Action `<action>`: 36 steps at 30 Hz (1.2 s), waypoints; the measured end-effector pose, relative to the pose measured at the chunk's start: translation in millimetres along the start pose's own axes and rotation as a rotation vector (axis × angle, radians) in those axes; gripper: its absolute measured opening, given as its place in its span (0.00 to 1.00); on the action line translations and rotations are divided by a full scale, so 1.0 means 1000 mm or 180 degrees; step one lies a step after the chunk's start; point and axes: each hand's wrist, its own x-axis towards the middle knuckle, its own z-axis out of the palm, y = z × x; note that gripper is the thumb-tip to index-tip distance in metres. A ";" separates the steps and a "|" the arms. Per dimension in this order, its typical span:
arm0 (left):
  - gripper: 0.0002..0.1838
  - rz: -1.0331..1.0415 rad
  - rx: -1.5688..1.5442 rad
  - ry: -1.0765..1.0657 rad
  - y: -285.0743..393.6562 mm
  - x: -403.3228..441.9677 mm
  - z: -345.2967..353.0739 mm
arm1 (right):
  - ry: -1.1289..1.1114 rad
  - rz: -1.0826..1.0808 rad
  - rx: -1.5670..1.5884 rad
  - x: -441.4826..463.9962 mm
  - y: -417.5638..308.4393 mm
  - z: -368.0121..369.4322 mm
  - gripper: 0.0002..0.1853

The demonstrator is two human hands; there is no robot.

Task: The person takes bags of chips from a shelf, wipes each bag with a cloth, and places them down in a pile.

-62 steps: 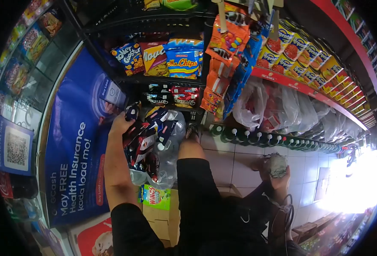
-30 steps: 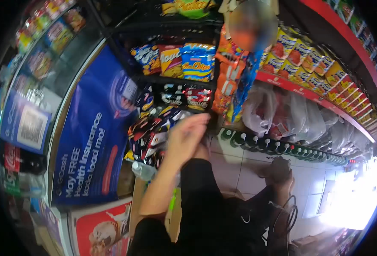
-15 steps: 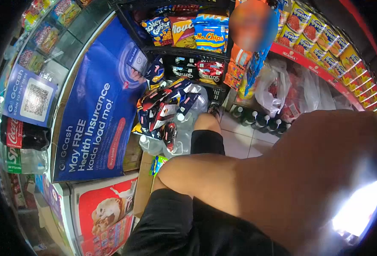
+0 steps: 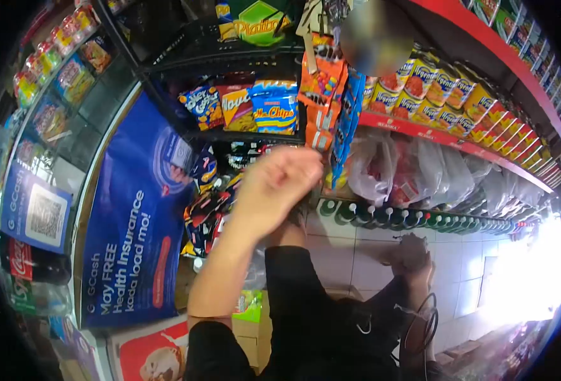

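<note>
In the head view, the left hand (image 4: 280, 184) is raised in front of the lower shelf, blurred, its fingers curled and close together; whether anything is tucked inside them cannot be told. The right hand (image 4: 422, 272) has its fingers around a grey crumpled bundle (image 4: 414, 247), held well apart from the left, above the pale tiled floor (image 4: 337, 254). Dark snack packs (image 4: 203, 219) lie heaped beside the left wrist, partly hidden by it, against a blue poster (image 4: 128, 235). Behind stands a black shelf (image 4: 242, 135) with bags of chips (image 4: 276, 108), next to hanging orange candy packs (image 4: 323, 82); tins (image 4: 414, 86) line a red-edged shelf to the right, above plastic bags (image 4: 414, 171) and a row of bottles (image 4: 391, 217), and bright light floods the far right. The bundle is roundish and blurred, with no clear long axis; the heaped packs point in mixed directions.
</note>
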 end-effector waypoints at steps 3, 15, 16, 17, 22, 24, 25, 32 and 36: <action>0.17 0.0869 0.0696 0.0881 0.026 0.066 -0.052 | 0.0794 0.0281 0.0665 -0.001 -0.001 0.008 0.32; 0.24 0.0250 0.1882 0.1943 0.092 0.339 -0.196 | 0.1166 0.0087 0.0406 -0.002 -0.001 0.046 0.32; 0.25 -0.0270 0.1422 0.1692 0.084 0.349 -0.200 | 0.1200 0.0080 0.0248 -0.001 -0.002 0.049 0.32; 0.24 -0.0247 0.2472 0.1155 0.067 0.378 -0.234 | 0.1221 0.0126 0.0071 0.000 -0.005 0.054 0.32; 0.16 0.0547 0.2612 0.0341 0.031 0.396 -0.262 | 0.0648 -0.0002 -0.2288 -0.012 -0.023 0.103 0.30; 0.17 0.0168 0.2210 0.1003 0.037 0.401 -0.258 | 0.0244 -0.0120 -0.2481 -0.004 -0.018 0.079 0.30; 0.19 0.0238 0.2715 0.1306 0.037 0.412 -0.271 | 0.0149 -0.0127 -0.2170 -0.004 -0.014 0.069 0.30; 0.21 0.0227 0.1551 0.1002 0.026 0.399 -0.261 | 0.0096 0.0037 -0.1946 0.011 0.007 0.002 0.31; 0.21 0.0476 0.2811 0.2101 0.025 0.398 -0.258 | -0.0041 0.0208 0.0003 0.017 0.008 0.002 0.33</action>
